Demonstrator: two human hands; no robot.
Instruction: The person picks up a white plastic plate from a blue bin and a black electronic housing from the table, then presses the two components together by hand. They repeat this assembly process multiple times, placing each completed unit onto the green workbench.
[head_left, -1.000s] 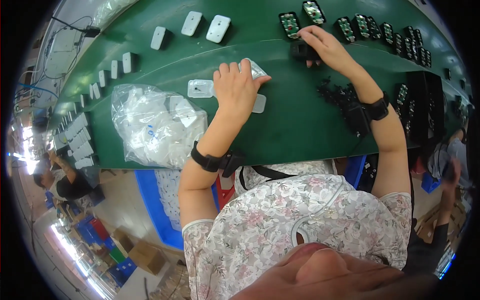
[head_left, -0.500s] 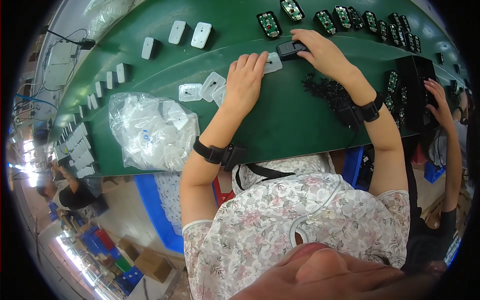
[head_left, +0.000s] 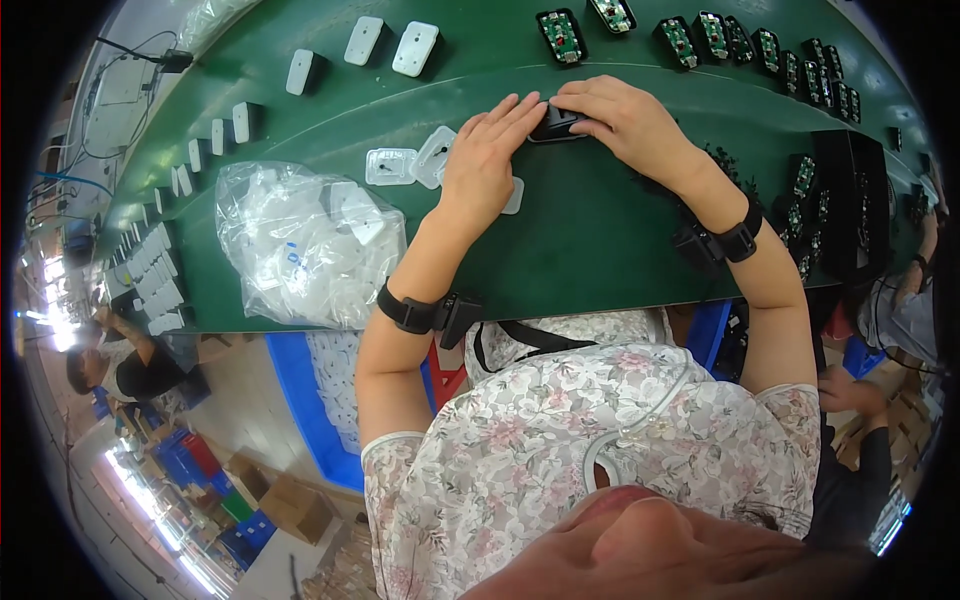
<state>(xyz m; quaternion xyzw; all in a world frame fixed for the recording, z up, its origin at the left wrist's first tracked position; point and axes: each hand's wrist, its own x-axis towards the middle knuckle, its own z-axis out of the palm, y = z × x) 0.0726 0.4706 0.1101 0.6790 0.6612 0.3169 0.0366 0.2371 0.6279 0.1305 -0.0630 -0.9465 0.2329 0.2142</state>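
A black plastic case (head_left: 556,125) lies between my hands over the green table. My right hand (head_left: 625,118) is closed round its right part, fingers on the far side and thumb on the near side. Stretched out beside it, my left hand (head_left: 480,165) meets the case's left end with its fingertips; its thumb is hidden. A pale translucent cover (head_left: 513,195) shows partly from under my left hand. To the left lie another clear cover (head_left: 390,166) with a small dark piece on it and an overlapping cover (head_left: 432,155).
A clear plastic bag (head_left: 305,245) of white parts lies left. White-topped cases (head_left: 415,48) stand at the far left, and black housings with green circuit boards (head_left: 562,36) at the far right. Small black parts (head_left: 730,165) and a black box (head_left: 850,205) are on the right. A co-worker sits there.
My hands have come together, the right bringing the black case left and slightly nearer. The pale cover now lies partly under my left hand. The co-worker's hand has left the black box.
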